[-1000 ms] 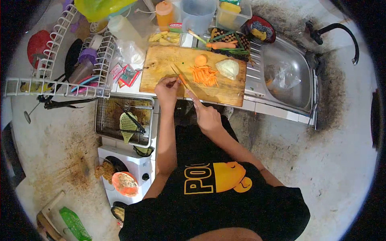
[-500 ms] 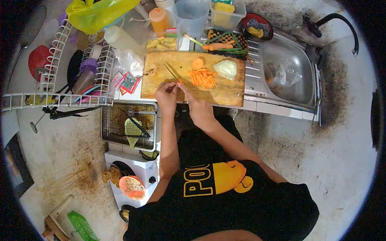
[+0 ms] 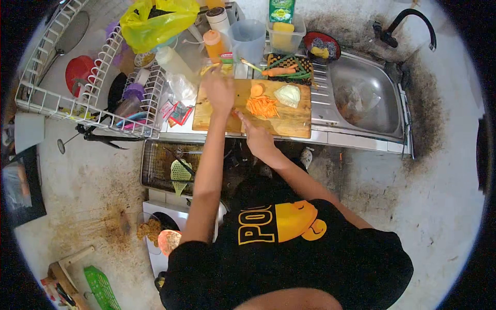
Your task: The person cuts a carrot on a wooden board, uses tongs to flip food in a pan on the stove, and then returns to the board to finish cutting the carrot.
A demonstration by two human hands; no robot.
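My left hand (image 3: pixel 218 90) is stretched over the left part of the wooden cutting board (image 3: pixel 289 122), its blurred fingers near yellow pieces in a container behind the board. Whether it holds anything cannot be made out. At the board's front edge, my right hand (image 3: pixel 258 140) is closed around a knife, whose blade is mostly hidden by my left hand and wrist. Shredded carrot (image 3: pixel 262 107) lies in a pile on the board. Behind it sits a carrot chunk (image 3: pixel 257 90), with a pale cabbage piece (image 3: pixel 288 96) to the right.
A sink (image 3: pixel 361 98) is on the right, and a white dish rack (image 3: pixel 150 98) on the left. Behind the board are an orange bottle (image 3: pixel 213 45), a translucent container (image 3: pixel 247 40), and a whole carrot (image 3: pixel 279 71) with green stalks on a checkered tray.
My left hand has left the knife blade and moved away from me toward the yellow pieces. My right hand stays low with the knife. The view has shifted slightly.
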